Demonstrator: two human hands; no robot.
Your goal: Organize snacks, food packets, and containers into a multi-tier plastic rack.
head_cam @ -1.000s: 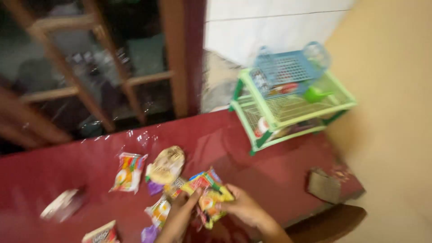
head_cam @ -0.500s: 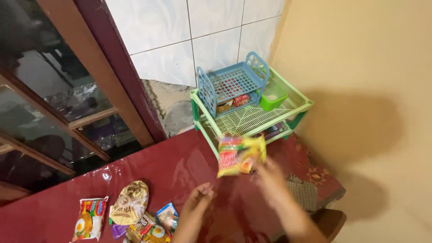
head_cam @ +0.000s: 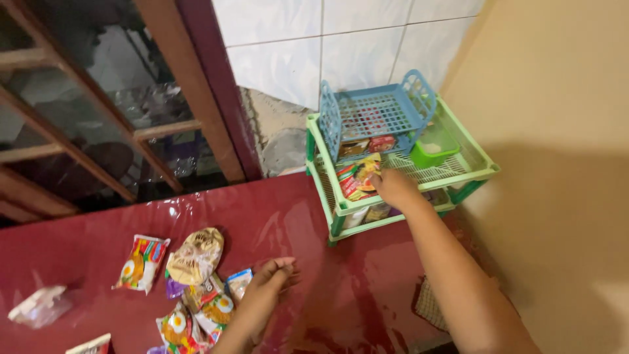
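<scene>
My right hand (head_cam: 393, 187) is stretched out over the green plastic rack (head_cam: 481, 167) and grips a colourful snack packet (head_cam: 356, 176) on the rack's top shelf. A blue plastic basket (head_cam: 377, 115) stands tilted on that shelf just behind the packet, with small packets under it. My left hand (head_cam: 268, 285) rests with loose, parted fingers on the dark red table (head_cam: 327, 275), holding nothing, right beside a pile of several snack packets (head_cam: 196, 288).
A green cup (head_cam: 436, 147) sits in the rack at the right. A clear wrapped item (head_cam: 39, 307) lies at the table's left. A woven mat (head_cam: 429, 305) lies near the right edge. A glass-fronted wooden cabinet (head_cam: 98, 118), a tiled wall and a beige wall surround the table.
My right hand lifted a packet from the pile, carried it up and right, and lowered it onto the rack's top shelf. My view turned toward the rack.
</scene>
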